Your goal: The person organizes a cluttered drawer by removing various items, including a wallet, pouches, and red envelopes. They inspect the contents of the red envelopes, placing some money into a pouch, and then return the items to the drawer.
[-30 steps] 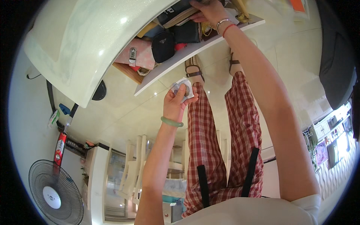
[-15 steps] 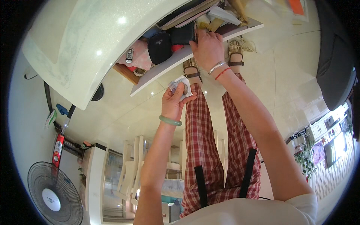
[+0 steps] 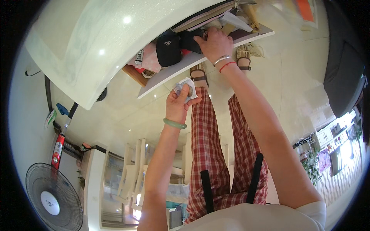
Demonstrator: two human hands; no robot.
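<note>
My left hand [image 3: 178, 101] is closed, thumb on top, around a small crumpled clear-and-white plastic packet [image 3: 184, 87]. Something small and brownish shows through it. My right hand [image 3: 217, 45] reaches into the drawer [image 3: 167, 80] with its thumb stretched away from the fingers. The thumb lies at a dark case [image 3: 191, 40], while the fingertips are hidden among the contents; nothing is visibly gripped there. Left of the case sits a rounded black pouch [image 3: 169, 52] with a small triangular badge. A pink cloth or bag [image 3: 151, 59] fills the drawer's left end.
A glossy white tabletop [image 3: 96, 42] overhangs the drawer. White papers [image 3: 236, 21] and a zipped flat pouch [image 3: 204, 17] lie at its far side. My sandalled feet stand just below the drawer front. A standing fan [image 3: 52, 202] is at lower left, a dark chair [image 3: 345, 65] at right.
The drawer and its contents appear slightly farther right as the view shifts. My right hand has sunk a little deeper among the items. My left hand keeps hold of the packet.
</note>
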